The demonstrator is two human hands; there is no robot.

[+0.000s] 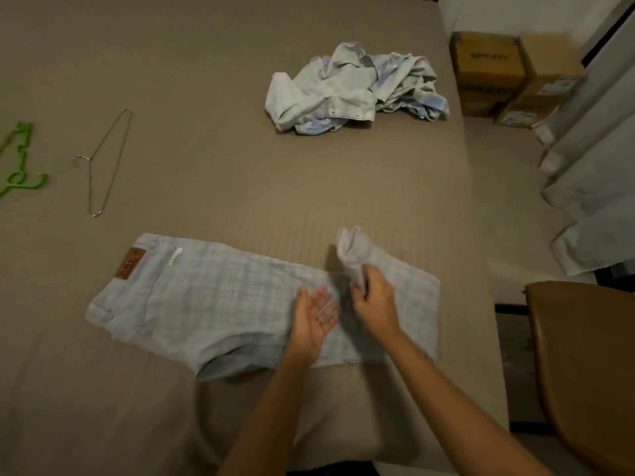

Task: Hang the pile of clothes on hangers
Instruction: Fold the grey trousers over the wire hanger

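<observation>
A broad stretch of bed (213,159) lies open between the flat trousers (213,304) at the near edge and the clothes pile (354,87) far right. The wire hanger (103,163) and green hanger (19,159) lie left, well apart from both. Cardboard boxes (508,77), a curtain (591,166) and a chair (584,365) crowd the bed's right side.

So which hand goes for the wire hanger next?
Left, likely. The left hand is open, holding nothing, and the wire hanger lies on its side of the bed; the right hand grips the lifted leg of the trousers.

Green hanger (17,159) edge-cropped; box print (489,57) blurred.
</observation>
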